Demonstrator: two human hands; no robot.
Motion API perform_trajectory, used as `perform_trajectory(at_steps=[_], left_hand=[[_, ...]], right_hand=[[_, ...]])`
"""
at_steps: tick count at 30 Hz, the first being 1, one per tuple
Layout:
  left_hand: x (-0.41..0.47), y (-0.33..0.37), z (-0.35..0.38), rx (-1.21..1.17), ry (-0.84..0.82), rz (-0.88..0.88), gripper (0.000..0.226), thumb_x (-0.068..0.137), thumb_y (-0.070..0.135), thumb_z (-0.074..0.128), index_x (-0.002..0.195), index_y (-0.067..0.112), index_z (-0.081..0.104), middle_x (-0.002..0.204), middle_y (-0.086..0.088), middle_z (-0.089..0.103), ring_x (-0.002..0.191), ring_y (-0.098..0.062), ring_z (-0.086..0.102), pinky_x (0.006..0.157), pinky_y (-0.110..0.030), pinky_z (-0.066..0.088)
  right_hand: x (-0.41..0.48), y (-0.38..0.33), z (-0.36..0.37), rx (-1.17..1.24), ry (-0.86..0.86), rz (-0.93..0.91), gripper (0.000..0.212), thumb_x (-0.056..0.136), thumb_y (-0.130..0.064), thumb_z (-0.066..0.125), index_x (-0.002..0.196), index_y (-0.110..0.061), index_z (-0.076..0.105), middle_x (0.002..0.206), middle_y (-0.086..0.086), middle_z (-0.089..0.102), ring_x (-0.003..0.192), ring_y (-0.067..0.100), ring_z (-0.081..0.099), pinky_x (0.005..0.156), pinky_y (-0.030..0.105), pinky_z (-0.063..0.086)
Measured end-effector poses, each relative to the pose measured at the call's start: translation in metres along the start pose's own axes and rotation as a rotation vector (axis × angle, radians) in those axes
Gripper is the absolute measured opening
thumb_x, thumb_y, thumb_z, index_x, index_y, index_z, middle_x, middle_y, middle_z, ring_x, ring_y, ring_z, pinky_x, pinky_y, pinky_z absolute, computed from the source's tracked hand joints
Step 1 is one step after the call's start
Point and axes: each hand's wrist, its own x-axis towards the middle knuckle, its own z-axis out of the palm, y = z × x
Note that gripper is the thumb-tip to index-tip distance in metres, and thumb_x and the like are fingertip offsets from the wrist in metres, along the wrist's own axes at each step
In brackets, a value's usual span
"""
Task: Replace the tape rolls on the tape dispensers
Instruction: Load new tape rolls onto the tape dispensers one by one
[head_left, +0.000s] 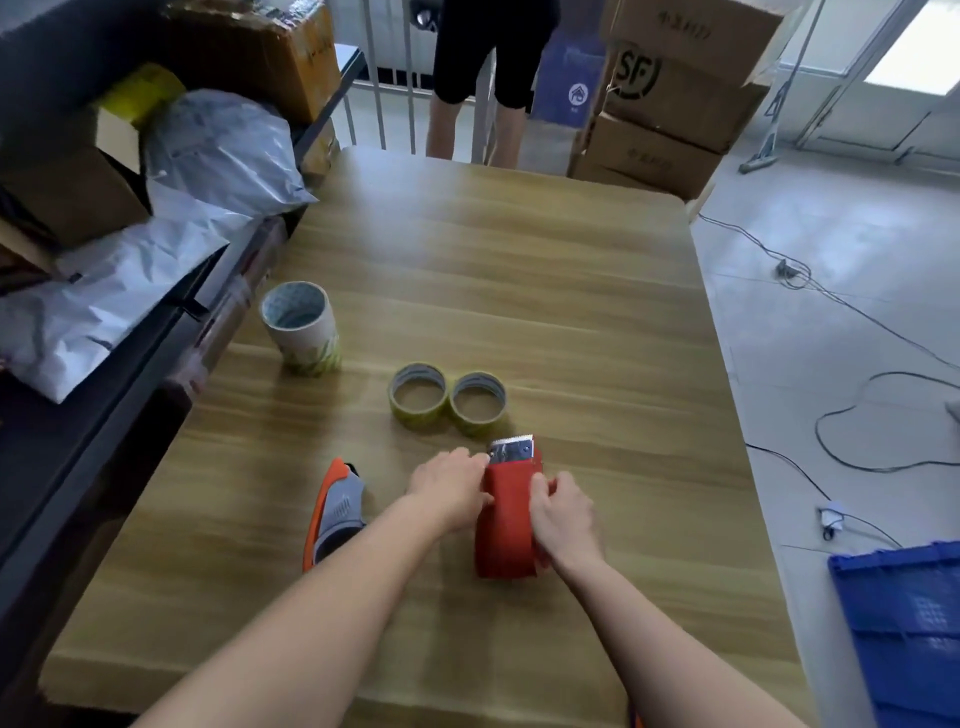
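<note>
A red tape dispenser (506, 525) with a metal serrated blade at its far end stands on the wooden table (519, 291). My left hand (449, 486) touches its left side near the blade, and my right hand (563, 514) grips its right side. An orange and grey tape dispenser (335, 512) lies to the left of my left forearm. Two thin tape rolls (418, 395) (478, 402) lie flat side by side just beyond the red dispenser. A tall stack of tape rolls (301, 327) stands further left.
A dark shelf (104, 395) on the left holds grey plastic mailers and cardboard boxes. A person in black shorts (475, 78) stands past the table's far edge, beside stacked cardboard boxes (670, 93). A blue crate (904, 623) and cables lie on the floor at right.
</note>
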Motion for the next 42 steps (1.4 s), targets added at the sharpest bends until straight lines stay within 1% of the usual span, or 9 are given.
perform_trajectory(at_steps=[5,9,14,19,23,28,32,38,42], left_hand=[[0.018,0.011,0.007,-0.042,-0.042,0.024,0.031,0.091,0.041,0.05,0.117,0.023,0.054,0.119,-0.003,0.057,0.114,-0.027,0.054,0.087,-0.039,0.046],[0.032,0.011,-0.001,0.081,0.226,0.028,0.033,0.089,0.032,0.056,0.12,0.021,0.052,0.125,-0.003,0.049,0.12,-0.025,0.045,0.091,-0.039,0.041],[0.056,0.001,-0.005,0.216,0.143,-0.047,0.063,0.086,0.004,0.046,0.144,0.017,0.025,0.144,-0.003,0.039,0.144,-0.021,0.019,0.118,-0.047,0.009],[0.054,0.003,-0.002,0.274,0.083,-0.048,0.031,0.09,0.012,0.043,0.113,0.026,0.059,0.115,-0.001,0.057,0.117,-0.021,0.05,0.113,-0.049,0.011],[0.047,0.006,-0.002,-0.372,0.263,-0.113,0.011,0.092,0.02,0.053,0.096,0.014,0.062,0.103,-0.005,0.064,0.101,-0.025,0.058,0.1,-0.039,0.035],[0.026,0.027,-0.02,-1.114,0.235,0.006,0.013,0.091,0.0,0.056,0.09,0.009,0.065,0.087,-0.006,0.068,0.083,-0.014,0.056,0.08,-0.024,0.046],[0.016,0.047,-0.029,-1.229,0.251,0.029,0.016,0.092,0.001,0.055,0.096,0.012,0.066,0.103,-0.006,0.06,0.095,-0.011,0.058,0.092,-0.028,0.047],[0.002,0.06,-0.051,-1.25,0.235,0.073,0.03,0.099,0.007,0.042,0.08,0.01,0.066,0.114,0.004,0.049,0.096,0.003,0.051,0.079,-0.004,0.042],[-0.005,0.053,-0.059,-1.328,0.176,0.068,0.019,0.095,0.007,0.052,0.086,0.01,0.069,0.124,0.0,0.053,0.114,-0.004,0.05,0.101,-0.024,0.039]], right_hand=[[0.012,0.006,0.001,0.111,-0.13,0.056,0.047,0.07,-0.04,0.08,0.093,-0.017,0.046,0.091,-0.001,0.059,0.091,0.025,0.063,0.07,0.031,0.044],[0.03,0.004,-0.002,0.212,-0.134,0.208,0.043,0.071,-0.032,0.08,0.093,-0.011,0.051,0.102,0.013,0.065,0.085,0.03,0.065,0.077,0.039,0.053],[0.043,0.013,-0.005,0.301,-0.196,0.323,0.042,0.076,-0.043,0.071,0.08,-0.003,0.059,0.085,0.019,0.06,0.076,0.03,0.057,0.067,0.037,0.043],[0.049,0.025,-0.013,0.669,-0.284,0.457,0.035,0.094,-0.035,0.058,0.094,-0.001,0.064,0.081,0.012,0.066,0.068,0.025,0.063,0.06,0.035,0.055],[0.055,0.028,-0.016,0.834,-0.211,0.382,0.033,0.098,-0.034,0.052,0.081,-0.008,0.063,0.075,0.006,0.067,0.064,0.019,0.064,0.062,0.031,0.052],[0.063,0.014,-0.03,1.139,-0.219,0.276,0.033,0.098,-0.036,0.051,0.09,-0.007,0.066,0.072,0.001,0.076,0.061,0.014,0.072,0.061,0.032,0.06],[0.061,-0.004,-0.046,1.254,-0.296,0.193,0.041,0.097,-0.038,0.049,0.111,-0.003,0.063,0.097,0.013,0.075,0.086,0.026,0.072,0.087,0.051,0.055],[0.053,-0.009,-0.06,1.358,-0.46,0.1,0.062,0.087,-0.045,0.052,0.129,0.001,0.054,0.123,0.021,0.065,0.116,0.038,0.061,0.103,0.061,0.041],[0.05,-0.004,-0.066,1.424,-0.585,0.032,0.06,0.092,-0.043,0.047,0.132,0.001,0.051,0.129,0.025,0.059,0.12,0.046,0.055,0.104,0.064,0.038]])
